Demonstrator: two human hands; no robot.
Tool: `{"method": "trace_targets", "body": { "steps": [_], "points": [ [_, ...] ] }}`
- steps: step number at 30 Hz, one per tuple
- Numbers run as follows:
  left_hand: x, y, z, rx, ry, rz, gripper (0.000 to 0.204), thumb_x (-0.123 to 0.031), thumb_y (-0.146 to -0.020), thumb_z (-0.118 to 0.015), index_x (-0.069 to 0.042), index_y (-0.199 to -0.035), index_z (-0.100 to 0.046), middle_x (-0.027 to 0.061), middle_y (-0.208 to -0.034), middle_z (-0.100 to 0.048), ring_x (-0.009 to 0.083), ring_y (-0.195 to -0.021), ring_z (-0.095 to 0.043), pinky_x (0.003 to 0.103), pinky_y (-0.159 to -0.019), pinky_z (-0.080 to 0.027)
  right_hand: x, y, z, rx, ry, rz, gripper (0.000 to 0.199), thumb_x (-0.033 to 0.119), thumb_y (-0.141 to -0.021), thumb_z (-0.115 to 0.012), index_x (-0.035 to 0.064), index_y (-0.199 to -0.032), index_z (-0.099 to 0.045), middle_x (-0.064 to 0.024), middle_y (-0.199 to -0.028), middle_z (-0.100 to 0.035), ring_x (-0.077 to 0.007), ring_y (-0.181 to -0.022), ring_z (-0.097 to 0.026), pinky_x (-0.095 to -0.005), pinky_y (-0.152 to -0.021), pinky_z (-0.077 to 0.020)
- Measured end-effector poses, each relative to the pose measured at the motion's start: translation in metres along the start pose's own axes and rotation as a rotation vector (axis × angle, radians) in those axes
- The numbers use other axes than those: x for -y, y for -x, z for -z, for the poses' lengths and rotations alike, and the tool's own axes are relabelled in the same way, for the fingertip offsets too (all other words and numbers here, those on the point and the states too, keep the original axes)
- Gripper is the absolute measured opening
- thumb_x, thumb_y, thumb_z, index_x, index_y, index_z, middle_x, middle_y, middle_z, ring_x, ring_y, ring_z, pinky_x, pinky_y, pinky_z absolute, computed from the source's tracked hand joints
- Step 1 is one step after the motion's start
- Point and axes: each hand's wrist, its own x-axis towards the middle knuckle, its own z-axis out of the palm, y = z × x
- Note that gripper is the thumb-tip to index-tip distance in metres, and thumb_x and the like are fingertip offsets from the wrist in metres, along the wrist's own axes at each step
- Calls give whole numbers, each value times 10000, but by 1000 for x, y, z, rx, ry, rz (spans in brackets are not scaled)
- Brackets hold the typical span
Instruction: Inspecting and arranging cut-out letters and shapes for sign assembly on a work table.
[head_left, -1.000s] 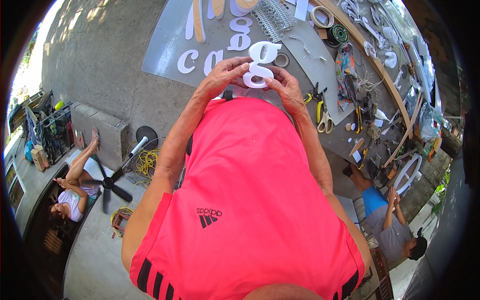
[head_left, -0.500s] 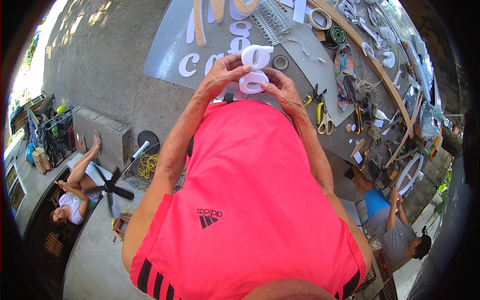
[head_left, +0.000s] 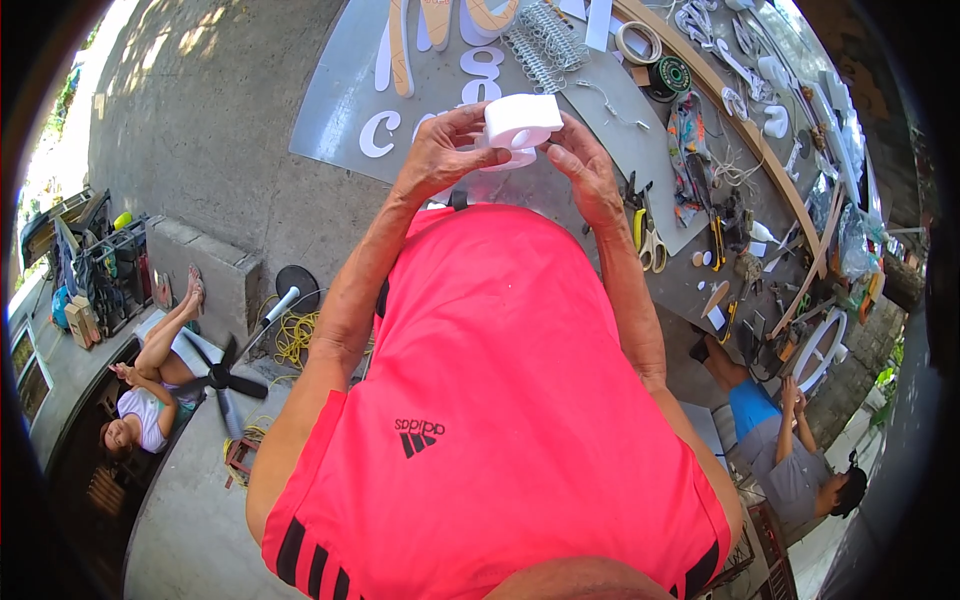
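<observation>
A thick white cut-out letter [head_left: 522, 110] is held up between my hands at the front edge of the work table, tilted so its side wall faces me. My left hand [head_left: 450, 150] pinches its left side, thumb at the near end and fingers behind. At its right edge, my right hand [head_left: 583, 170] grips with the fingertips, partly hidden by the letter. Beyond it on the table lie flat white letters, including a curved one [head_left: 379, 133] at the left and a looped one [head_left: 482, 63] farther back.
Scissors [head_left: 653, 248], tape rolls [head_left: 638, 42], coiled springs [head_left: 545, 45] and a long wooden strip [head_left: 740, 115] lie on the table to the right. A black fan [head_left: 218, 375] stands at left near a seated person [head_left: 145, 410]. Another person [head_left: 790, 460] works at the right.
The letter has been tipped, so its thick side now shows instead of its looped face. My right hand has shifted slightly right, its thumb off the lower loop.
</observation>
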Motion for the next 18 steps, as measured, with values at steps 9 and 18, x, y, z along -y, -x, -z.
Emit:
{"method": "trace_targets", "body": {
  "steps": [9,18],
  "points": [
    [4,2,-2,-19,-72,-94,655,-128,-730,-894,-26,-1317,-623,76,-1192,-697,174,-1114,-647,341,-1012,-514,30,1,-13,-87,274,210,577,179,-901,-713,46,-1420,-499,-143,-1381,-552,-244,-1235,-547,-383,-1053,-437],
    [-4,4,-4,11,-170,-187,625,-91,-726,-886,-50,-1301,-645,48,-1175,-711,150,-1109,-649,338,-1015,-503,48,4,-20,-52,958,528,466,129,-890,-720,114,-1343,-612,-123,-1368,-567,-268,-1190,-589,-378,-962,-518]
  ]
}}
